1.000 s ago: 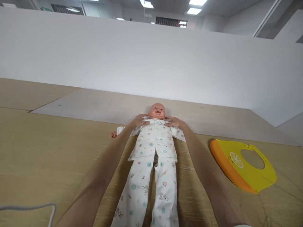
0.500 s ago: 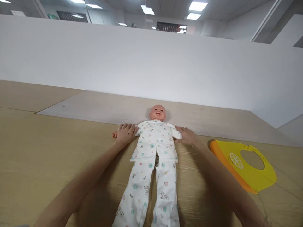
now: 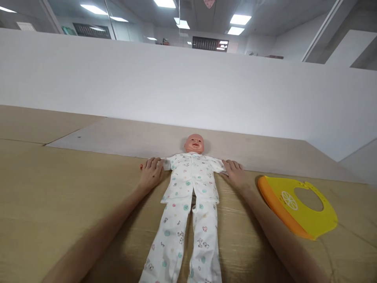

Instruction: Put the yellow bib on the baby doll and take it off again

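Note:
A baby doll (image 3: 193, 175) in white printed pyjamas lies on its back on a tan mat (image 3: 59, 204), head towards the far wall. My left hand (image 3: 151, 173) lies flat over the doll's outstretched arm on the left side, fingers extended. On the other side, my right hand (image 3: 235, 173) rests flat over the doll's other sleeve, fingers spread. Both of the doll's arms are largely hidden under my hands. Neither hand grips anything.
A yellow and orange silicone bib (image 3: 297, 206) lies on the mat to the right of the doll. A white partition wall (image 3: 176, 86) runs behind the surface. A paler mat section (image 3: 118, 135) lies beyond the doll's head.
My hands slid from the doll's collar outward along its sleeves to its arms, and now lie flat there. The view has tilted up a little.

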`<state>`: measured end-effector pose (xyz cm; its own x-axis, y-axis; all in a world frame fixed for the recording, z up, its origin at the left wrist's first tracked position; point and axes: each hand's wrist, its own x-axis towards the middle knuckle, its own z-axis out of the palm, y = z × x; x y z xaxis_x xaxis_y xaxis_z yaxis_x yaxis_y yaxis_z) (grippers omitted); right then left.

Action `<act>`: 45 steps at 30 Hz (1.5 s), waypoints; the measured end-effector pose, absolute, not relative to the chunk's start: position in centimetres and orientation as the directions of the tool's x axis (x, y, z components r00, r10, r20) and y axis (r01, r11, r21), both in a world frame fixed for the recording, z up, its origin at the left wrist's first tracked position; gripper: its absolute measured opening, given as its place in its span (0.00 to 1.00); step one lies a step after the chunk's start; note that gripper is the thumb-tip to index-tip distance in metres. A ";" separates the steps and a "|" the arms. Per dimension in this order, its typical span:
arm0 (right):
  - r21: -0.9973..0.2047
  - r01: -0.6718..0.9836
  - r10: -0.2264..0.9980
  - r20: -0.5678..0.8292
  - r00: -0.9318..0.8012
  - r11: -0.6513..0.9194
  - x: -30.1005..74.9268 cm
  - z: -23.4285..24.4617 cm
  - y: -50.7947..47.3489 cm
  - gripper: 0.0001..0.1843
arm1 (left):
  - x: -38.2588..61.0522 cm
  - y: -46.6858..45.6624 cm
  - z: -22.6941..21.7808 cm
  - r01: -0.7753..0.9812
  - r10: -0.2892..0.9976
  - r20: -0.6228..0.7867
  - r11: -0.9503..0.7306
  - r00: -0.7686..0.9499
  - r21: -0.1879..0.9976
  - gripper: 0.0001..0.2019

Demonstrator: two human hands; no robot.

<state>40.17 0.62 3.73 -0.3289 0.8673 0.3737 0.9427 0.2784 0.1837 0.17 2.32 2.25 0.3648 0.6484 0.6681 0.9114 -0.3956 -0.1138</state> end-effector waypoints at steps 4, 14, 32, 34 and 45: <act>0.205 0.908 0.728 0.545 -0.416 0.366 38.7 2.2 -3.8 0.26 | -0.3 -4.2 2.2 0.771 0.507 0.677 -0.620 0.534 -0.144 0.22; 0.135 0.857 0.662 0.579 -0.476 0.498 36.5 1.4 -8.2 0.30 | 3.7 -15.2 3.2 0.357 0.165 0.581 -0.905 0.797 -0.233 0.23; -0.032 0.881 0.736 0.566 -0.373 0.471 37.7 1.0 -7.3 0.29 | 1.5 -7.0 3.3 0.776 0.608 0.764 -0.582 0.217 0.243 0.17; -0.044 0.883 0.742 0.563 -0.365 0.467 37.8 0.9 -7.2 0.29 | 1.0 -4.8 2.9 0.806 0.666 0.722 -0.524 0.185 0.277 0.13; -0.101 0.861 0.766 0.517 -0.382 0.498 38.2 0.6 -7.9 0.27 | 1.6 -6.8 2.3 0.779 0.801 0.358 -0.577 0.480 0.247 0.10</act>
